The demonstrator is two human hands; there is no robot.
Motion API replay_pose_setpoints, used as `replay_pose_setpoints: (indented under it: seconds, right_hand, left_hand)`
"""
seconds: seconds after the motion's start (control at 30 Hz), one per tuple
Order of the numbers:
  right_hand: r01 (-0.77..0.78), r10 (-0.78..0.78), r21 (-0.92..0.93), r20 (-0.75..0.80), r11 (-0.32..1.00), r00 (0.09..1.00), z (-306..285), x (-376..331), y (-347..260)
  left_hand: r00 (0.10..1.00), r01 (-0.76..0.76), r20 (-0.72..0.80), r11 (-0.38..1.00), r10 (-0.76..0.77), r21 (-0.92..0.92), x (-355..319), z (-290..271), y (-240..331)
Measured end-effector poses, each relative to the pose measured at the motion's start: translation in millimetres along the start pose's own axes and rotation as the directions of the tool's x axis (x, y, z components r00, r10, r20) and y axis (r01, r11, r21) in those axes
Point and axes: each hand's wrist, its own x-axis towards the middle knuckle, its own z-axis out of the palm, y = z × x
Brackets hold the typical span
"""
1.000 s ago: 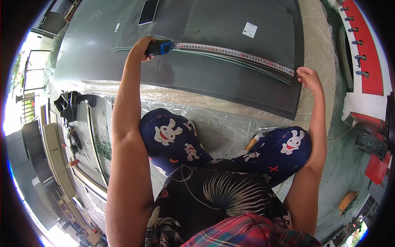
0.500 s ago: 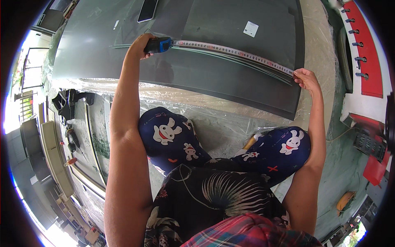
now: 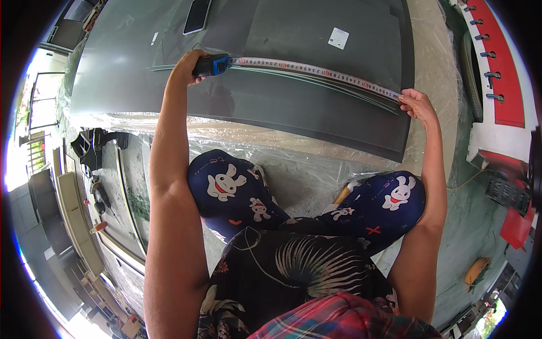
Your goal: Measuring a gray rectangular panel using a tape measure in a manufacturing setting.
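Over a dark sheet (image 3: 271,107), my left grip (image 3: 189,64) clasps a tape measure (image 3: 219,64) by its sturdy-looking case (image 3: 205,66), the safest hold; my right grip (image 3: 418,105) pinches the end of the probably light, springy blade (image 3: 313,70).

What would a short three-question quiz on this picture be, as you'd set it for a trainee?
1. Which hand holds the blue-and-black case of the tape measure?
2. True or false: the phone lies on the floor between the person's knees.
3. Fill the gap: the dark blue trousers are printed with white ____.

Key:
1. The left hand; the right hand is at the other end of the pulled-out tape.
2. False: it lies on the dark sheet, farther from the person than the tape.
3. Rabbits.
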Motion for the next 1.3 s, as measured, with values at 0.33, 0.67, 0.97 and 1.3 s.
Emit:
replay_pose_setpoints:
  seconds: [0.33,0.67,0.97,1.3]
  right_hand:
    - [-0.001,0.000,0.009,0.054,1.000,0.999,-3.4,4.7,5.4]
    - [-0.046,0.036,0.142,0.072,0.989,0.997,3.6,2.3,7.9]
    - [-0.078,0.064,0.480,0.044,0.874,0.997,-18.8,2.6,-5.0]
    - [0.363,-0.374,0.389,-0.050,0.847,0.926,-46.1,93.5,-183.6]
  left_hand:
    - [0.996,0.010,0.085,1.000,-0.008,-0.015,-3.3,-3.1,-3.8]
    - [0.977,0.018,0.213,0.992,0.009,-0.126,-13.7,-7.2,-13.8]
    - [0.963,0.030,0.268,0.988,0.013,-0.154,-21.4,-6.9,-5.9]
    - [0.932,-0.008,0.239,0.677,0.272,-0.736,-93.0,4.5,-85.8]
